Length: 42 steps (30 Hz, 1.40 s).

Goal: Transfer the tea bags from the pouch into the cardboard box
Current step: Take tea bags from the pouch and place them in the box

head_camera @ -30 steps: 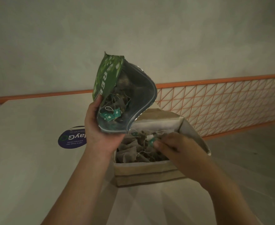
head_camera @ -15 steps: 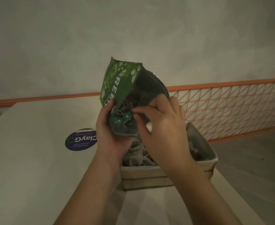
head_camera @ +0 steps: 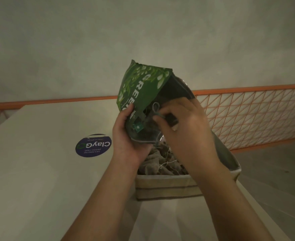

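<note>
Counter (head_camera: 38, 180): pale, broad, carrying a round blue sticker (head_camera: 93, 145) and the cardboard box (head_camera: 167, 186), which stands near the counter's right-hand edge; a knock from a forearm could likely shift it toward that drop. Cardboard box: open-topped, already holding a heap of tea bags (head_camera: 158, 166) with loose strings. Pouch (head_camera: 143, 94): green, tipped mouth-down above the box, gripped round its lower side by the left hand (head_camera: 127, 136); tilted further, its contents could spill past the rim. Right hand (head_camera: 183, 126): fingers curled into the pouch mouth, apparently pinching strings or a bag, though what exactly cannot be told. Tangled strings may drag out extra bags, which could fall outside the box.
</note>
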Motion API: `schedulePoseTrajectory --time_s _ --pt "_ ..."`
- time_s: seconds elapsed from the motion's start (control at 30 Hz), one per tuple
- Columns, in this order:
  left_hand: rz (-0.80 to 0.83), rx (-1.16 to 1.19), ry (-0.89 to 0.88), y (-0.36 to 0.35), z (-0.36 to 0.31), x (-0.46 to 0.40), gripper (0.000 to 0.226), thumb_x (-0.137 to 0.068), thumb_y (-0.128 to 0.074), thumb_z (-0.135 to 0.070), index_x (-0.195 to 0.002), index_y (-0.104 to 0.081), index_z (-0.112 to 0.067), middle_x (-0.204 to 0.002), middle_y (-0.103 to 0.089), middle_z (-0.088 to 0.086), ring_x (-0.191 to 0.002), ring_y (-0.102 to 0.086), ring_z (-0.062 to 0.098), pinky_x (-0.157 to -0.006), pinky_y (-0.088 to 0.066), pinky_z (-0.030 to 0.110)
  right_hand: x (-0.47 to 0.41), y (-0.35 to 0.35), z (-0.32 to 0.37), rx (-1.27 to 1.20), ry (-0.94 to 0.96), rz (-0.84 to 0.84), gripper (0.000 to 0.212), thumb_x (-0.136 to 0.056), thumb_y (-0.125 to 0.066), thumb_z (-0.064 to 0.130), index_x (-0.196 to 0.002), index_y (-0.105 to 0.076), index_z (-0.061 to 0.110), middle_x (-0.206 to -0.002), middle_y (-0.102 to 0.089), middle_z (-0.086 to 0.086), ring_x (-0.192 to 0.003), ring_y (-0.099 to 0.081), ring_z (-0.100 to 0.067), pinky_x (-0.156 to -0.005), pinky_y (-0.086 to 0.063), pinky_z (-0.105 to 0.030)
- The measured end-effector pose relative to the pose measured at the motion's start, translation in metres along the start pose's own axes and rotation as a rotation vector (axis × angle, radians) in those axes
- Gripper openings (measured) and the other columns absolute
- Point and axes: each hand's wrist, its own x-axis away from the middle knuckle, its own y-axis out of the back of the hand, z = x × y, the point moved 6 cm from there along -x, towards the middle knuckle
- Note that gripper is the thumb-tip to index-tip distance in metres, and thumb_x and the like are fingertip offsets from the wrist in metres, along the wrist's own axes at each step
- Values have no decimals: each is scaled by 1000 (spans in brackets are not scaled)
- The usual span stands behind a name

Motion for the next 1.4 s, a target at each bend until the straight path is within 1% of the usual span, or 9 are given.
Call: schedulePoseTrajectory --time_s 0.1,0.27,0.47,0.67,0.77,0.9,1.13,1.3,1.4 --pt "12 32 -8 1 -1 -2 46 -83 -61 -38 -121 -68 -13 -125 -66 12 -106 -66 29 -81 -59 38 5 25 -12 -282 -151 -60 6 -86 -71 22 -91 -69 19 -87 -68 10 -82 -60 -4 -73 -45 -9" --pt "33 98 -8 2 -4 -4 34 -83 -61 -34 -107 -75 -14 -126 -65 11 -109 -65 31 -83 -59 39 18 47 -45 -494 -360 -60 13 -86 -70 14 -89 -66 26 -82 -69 15 -77 -66 -1 -70 -50 -9" --pt "95 98 -32 -1 -8 -5 35 -95 -51 -37 -117 -68 -16 -128 -64 8 -113 -64 30 -87 -57 40 48 32 -86 -419 -514 184 19 -85 -69 10 -95 -68 26 -86 -68 12 -80 -66 0 -62 -51 -10" --pt "121 64 -48 0 -9 -8 39 -100 -43 -39 -130 -57 -19 -138 -54 6 -122 -57 30 -93 -54 41 72 6 -94 -151 -467 444 9 -87 -65 38 -94 -70 37 -83 -65 25 -80 -60 7 -70 -49 -15" --pt "110 78 -49 0 -9 -7 37 -99 -45 -39 -123 -63 -17 -131 -60 6 -114 -63 30 -88 -56 40 69 9 -84 -152 -377 394 14 -89 -61 41 -83 -70 33 -73 -61 19 -67 -55 3 -61 -42 -15" --pt "76 102 -50 -1 -10 -5 36 -99 -44 -39 -119 -65 -17 -126 -64 8 -107 -67 30 -81 -58 39 77 -6 -75 -10 -330 663 32 -94 -51 48 -67 -60 32 -58 -54 7 -51 -46 -5 -50 -31 -17" --pt "70 99 -22 -2 -10 -3 42 -96 -49 -40 -129 -61 -17 -131 -62 9 -105 -67 30 -79 -59 37 32 19 -17 -185 -122 138 19 -86 -63 32 -103 -69 30 -97 -59 20 -91 -52 -2 -77 -42 -15" --pt "54 48 1 6 -12 -4 46 -102 -38 -44 -124 -63 -11 -114 -69 8 -100 -69 22 -80 -59 29 8 2 28 144 134 136 19 -84 -67 26 -102 -74 28 -108 -61 8 -108 -49 -18 -96 -31 -36" --pt "48 18 -3 8 -11 -2 44 -97 -47 -42 -120 -69 -11 -116 -70 6 -108 -66 20 -101 -47 29 5 -21 37 290 152 241 13 -86 -64 31 -91 -76 28 -109 -63 5 -113 -50 -23 -110 -24 -53"
